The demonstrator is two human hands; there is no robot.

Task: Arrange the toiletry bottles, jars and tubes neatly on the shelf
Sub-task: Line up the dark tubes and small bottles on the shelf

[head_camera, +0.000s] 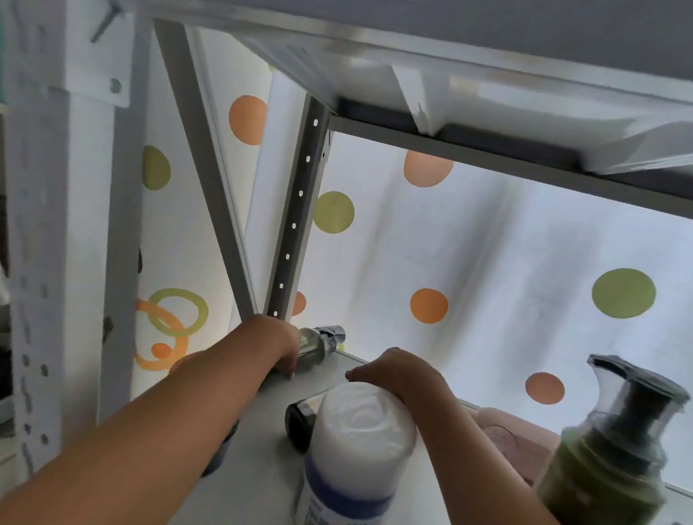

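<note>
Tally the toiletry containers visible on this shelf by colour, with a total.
White with a blue band: 1, a bottle
Green with a dark pump: 1, a pump bottle
Pink: 1, a container behind the right arm
Dark: 1, a small jar
Silver-topped: 1, a small bottle at the left hand
Total: 5

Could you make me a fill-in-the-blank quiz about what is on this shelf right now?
1. The left hand grips a small ____-capped glass bottle at the shelf's back corner.
2. The tall white bottle wears a ____ band.
3. The green bottle on the right is topped by a dark ____.
4. The backdrop curtain is printed with orange and green ____.

Missing words: silver; blue; pump; dots
</note>
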